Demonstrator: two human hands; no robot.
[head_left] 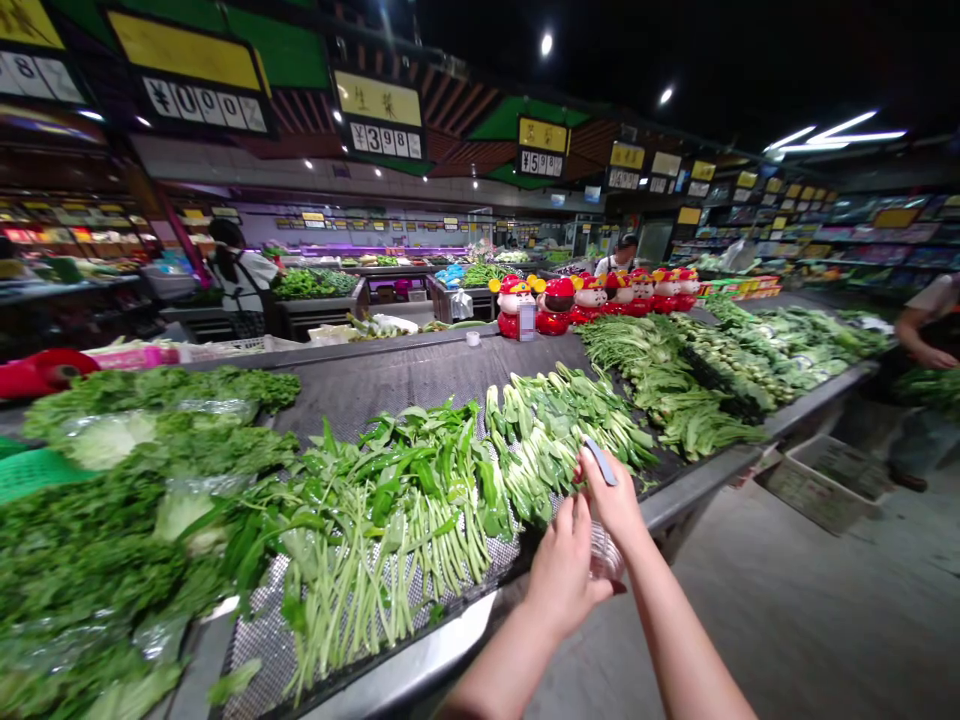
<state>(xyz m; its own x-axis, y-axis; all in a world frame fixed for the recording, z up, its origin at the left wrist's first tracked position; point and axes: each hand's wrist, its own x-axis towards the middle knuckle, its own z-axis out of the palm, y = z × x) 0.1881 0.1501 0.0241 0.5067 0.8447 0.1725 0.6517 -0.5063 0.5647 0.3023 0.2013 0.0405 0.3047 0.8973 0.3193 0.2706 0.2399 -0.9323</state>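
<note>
My right hand is closed around the upper part of what looks like a clear spray bottle with a grey-blue top piece. Lower down, my left hand wraps the ribbed see-through body, its thumb beneath; the fingers partly hide the bottle. Both hands are over the front edge of a sloping display stand. Just beyond them lie bunches of pale-stemmed leafy greens. To the left, long-stemmed water spinach spreads over the black mesh, its leaves shiny.
Curly lettuce, partly wrapped in film, fills the left. More greens continue right. Red figurines line the stand's back ledge. A crate sits on the floor near a person at right. Another person stands back left.
</note>
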